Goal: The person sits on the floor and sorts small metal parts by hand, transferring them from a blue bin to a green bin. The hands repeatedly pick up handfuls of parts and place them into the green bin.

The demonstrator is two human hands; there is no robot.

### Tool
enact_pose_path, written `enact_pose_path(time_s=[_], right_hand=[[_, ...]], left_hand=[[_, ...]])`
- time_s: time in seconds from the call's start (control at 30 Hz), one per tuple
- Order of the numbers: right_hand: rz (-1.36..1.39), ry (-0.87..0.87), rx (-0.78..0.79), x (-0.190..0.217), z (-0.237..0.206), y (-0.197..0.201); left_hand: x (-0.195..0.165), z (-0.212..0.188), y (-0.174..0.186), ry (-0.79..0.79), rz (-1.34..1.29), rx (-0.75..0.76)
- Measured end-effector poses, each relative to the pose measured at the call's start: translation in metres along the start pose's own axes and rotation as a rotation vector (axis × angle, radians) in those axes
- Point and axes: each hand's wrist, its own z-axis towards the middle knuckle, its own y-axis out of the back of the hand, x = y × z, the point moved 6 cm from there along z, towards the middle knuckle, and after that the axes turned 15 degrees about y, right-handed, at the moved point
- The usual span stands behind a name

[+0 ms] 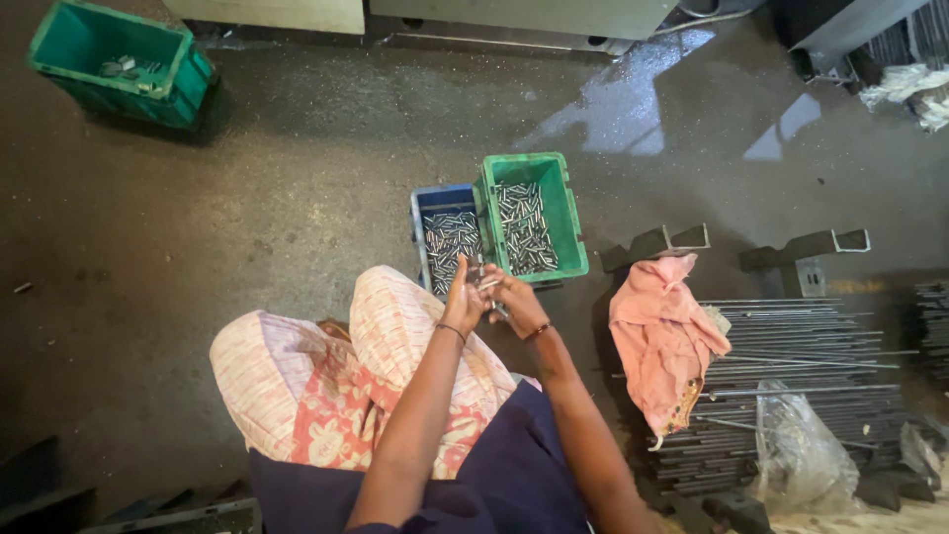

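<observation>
**Down on the shop floor: small metal pins, two crates, both hands busy**

Far left there's a green crate (117,61) set well away from everything, with just a few metal bits in the bottom, too small to identify. Nearer the middle, the person sits on the dark floor (247,208) with a knee up in patterned pink cloth, and right past that knee sit a blue crate (442,229) and a green bin (532,213), touching side by side. Both hold short metal pins (524,227), and being that close keeps them within arm's reach.

The left hand (463,297) and right hand (516,303) meet just at the near edge of those crates, fingers curled in around a pin or two (486,282). How many, I can't tell, since the fingers cover most of it.

To the right, a pink rag (660,336) is draped over a stack of long steel rods (801,346), with a clear plastic bag (801,455) on the near end. Rods run out of frame at the right.
</observation>
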Motion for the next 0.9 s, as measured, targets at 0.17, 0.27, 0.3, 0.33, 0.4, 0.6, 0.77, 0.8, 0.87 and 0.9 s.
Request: enact_pose_path(time_s=[0.17, 0.27, 0.3, 0.33, 0.4, 0.6, 0.77, 0.8, 0.87, 0.9], right_hand=[[-0.103, 0.063, -0.053, 0.011, 0.002, 0.009], [0.004, 0.097, -0.075, 0.008, 0.004, 0.008], [0.016, 0.090, -0.097, 0.005, 0.005, 0.009], [0.027, 0.085, -0.118, 0.001, 0.006, 0.009], [0.026, 0.086, -0.152, -0.006, 0.008, 0.009], [0.076, 0.067, -0.188, -0.021, 0.013, 0.007], [0.625, 0.056, -0.067, -0.014, 0.032, -0.005], [0.528, 0.062, -0.128, -0.011, 0.039, -0.001], [0.337, 0.079, -0.246, -0.003, 0.059, 0.004], [0.198, 0.039, -0.285, 0.000, 0.068, 0.007]], left_hand=[[0.000, 0.004, 0.006, -0.099, 0.023, -0.055], [0.002, 0.003, 0.004, -0.089, 0.066, -0.075], [0.002, 0.002, 0.002, -0.087, 0.073, -0.080], [0.003, 0.001, 0.000, -0.077, 0.076, -0.071], [0.004, -0.001, -0.003, -0.062, 0.088, -0.055], [0.000, 0.003, 0.002, -0.133, 0.233, -0.120], [-0.012, 0.010, 0.031, -0.224, -0.090, -0.319], [-0.011, 0.010, 0.039, -0.233, -0.196, -0.393], [-0.011, 0.012, 0.046, -0.261, -0.169, -0.430], [-0.011, 0.013, 0.049, -0.271, -0.152, -0.449]])
